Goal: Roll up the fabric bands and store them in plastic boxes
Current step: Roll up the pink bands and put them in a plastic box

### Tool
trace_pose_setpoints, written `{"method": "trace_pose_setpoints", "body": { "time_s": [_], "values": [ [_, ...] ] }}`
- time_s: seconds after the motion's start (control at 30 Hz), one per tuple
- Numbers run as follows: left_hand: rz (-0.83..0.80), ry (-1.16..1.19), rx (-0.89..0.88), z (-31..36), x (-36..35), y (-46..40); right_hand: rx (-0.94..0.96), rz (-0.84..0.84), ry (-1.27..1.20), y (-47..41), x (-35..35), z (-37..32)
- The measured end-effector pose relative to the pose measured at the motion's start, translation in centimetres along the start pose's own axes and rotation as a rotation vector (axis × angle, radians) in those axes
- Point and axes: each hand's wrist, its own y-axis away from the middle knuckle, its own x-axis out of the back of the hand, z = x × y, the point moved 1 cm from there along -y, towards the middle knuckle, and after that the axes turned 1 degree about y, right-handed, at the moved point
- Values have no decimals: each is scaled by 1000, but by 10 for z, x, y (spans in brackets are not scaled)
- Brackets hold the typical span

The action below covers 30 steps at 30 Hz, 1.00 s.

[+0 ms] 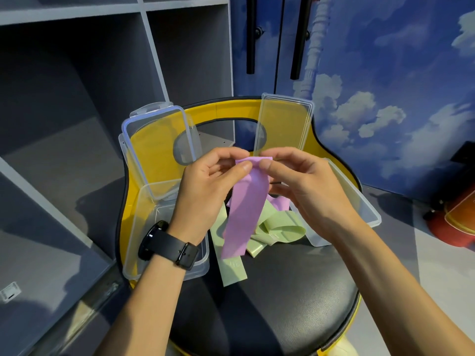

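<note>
STEP: starting the roll on the purple band (245, 201), top edge folded over | HANDS: left hand (205, 191) and right hand (305, 186) both pinch that edge, tail hanging over the chair seat (295, 291) | GREEN: green band (277, 228) loose between 2 open boxes, left box (144, 227), right box (365, 209) | NEXT: I'd say tight, even turns downward.

The flat pink fabric band (245, 201) looks matt; the clear plastic box (144, 227) at lower left is glossy; the black chair seat (282, 291) shows grained leather.
</note>
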Motion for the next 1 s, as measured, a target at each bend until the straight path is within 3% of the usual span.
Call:
{"method": "trace_pose_setpoints", "body": {
  "time_s": [0.27, 0.57, 0.8, 1.0],
  "values": [
    [-68, 103, 69, -1, 2, 0, 60, 1, 71, 0, 0, 2],
    [-42, -7, 113, -2, 1, 3, 106, -15, 50, 2, -1, 0],
    [-29, -12, 65, -2, 1, 1, -38, -17, -83, 2, 3, -1],
    [-49, -22, 42, -6, -3, 1, -27, -11, -105, 1, 3, 0]
  ]
}}
